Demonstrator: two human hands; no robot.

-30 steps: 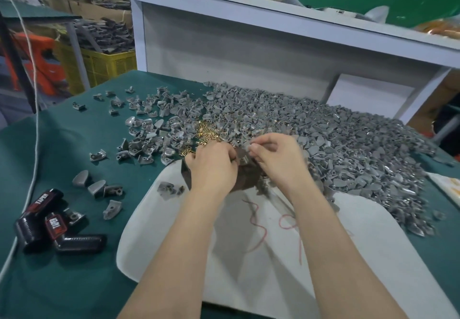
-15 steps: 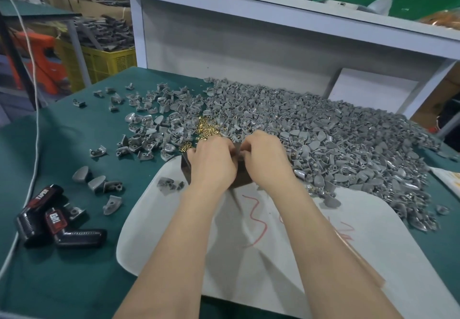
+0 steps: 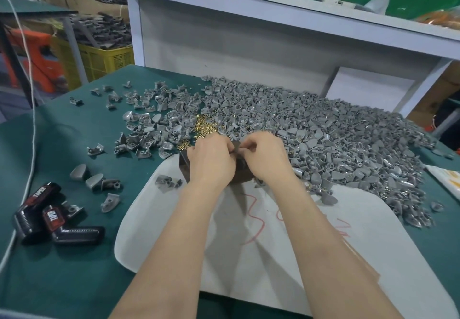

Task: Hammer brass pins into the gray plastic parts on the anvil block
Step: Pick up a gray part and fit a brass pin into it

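A dark anvil block [image 3: 184,167] stands at the far edge of a white sheet [image 3: 373,256], mostly hidden under my hands. My left hand [image 3: 211,162] rests over the block's left side with fingers curled. My right hand [image 3: 266,157] meets it above the block, fingertips pinched on something small that I cannot make out. A big heap of gray plastic parts [image 3: 323,129] spreads behind and to the right. Loose brass pins [image 3: 204,128] lie in a small pile just beyond my left hand.
Two black-and-red handled tools [image 3: 49,216] lie at the left on the green table [image 3: 62,281]. Scattered gray parts [image 3: 94,181] sit between them and the sheet. A white cord [image 3: 31,144] runs down the left. A white shelf [image 3: 273,12] stands behind the heap.
My hands have come closer together over the block, and the right hand has drawn in from the heap. The view shifted slightly.
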